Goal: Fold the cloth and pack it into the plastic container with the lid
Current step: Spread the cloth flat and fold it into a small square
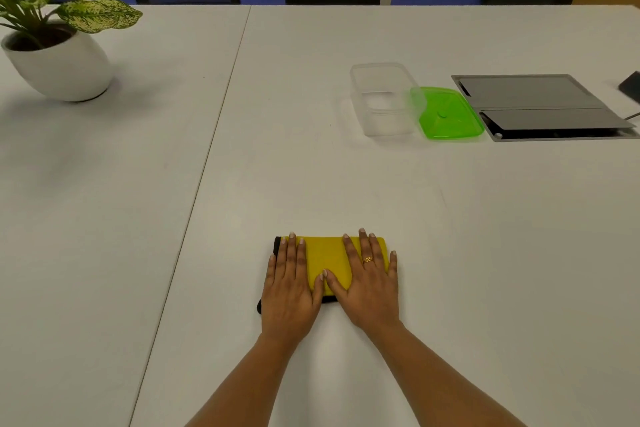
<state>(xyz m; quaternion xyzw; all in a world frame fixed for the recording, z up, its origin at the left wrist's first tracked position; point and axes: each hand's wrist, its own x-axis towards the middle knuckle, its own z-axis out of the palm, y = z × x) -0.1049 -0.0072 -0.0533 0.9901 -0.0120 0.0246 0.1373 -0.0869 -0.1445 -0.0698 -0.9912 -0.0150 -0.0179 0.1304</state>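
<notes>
At the lower centre of the frame, the left hand (289, 282) and the right hand (369, 282) lie flat with fingers straight, pressing down on a yellow cloth with black edging (329, 255), folded into a compact rectangle on the white table (311, 166). The folding step looks close to done. Next, the cloth must be carried to the clear, open plastic container (386, 100) at the upper right, whose green plastic lid (450, 114) leans against it.

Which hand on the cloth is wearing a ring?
The right hand: a gold ring sits on one finger. The left hand, also flat on the yellow cloth, wears none.
</notes>
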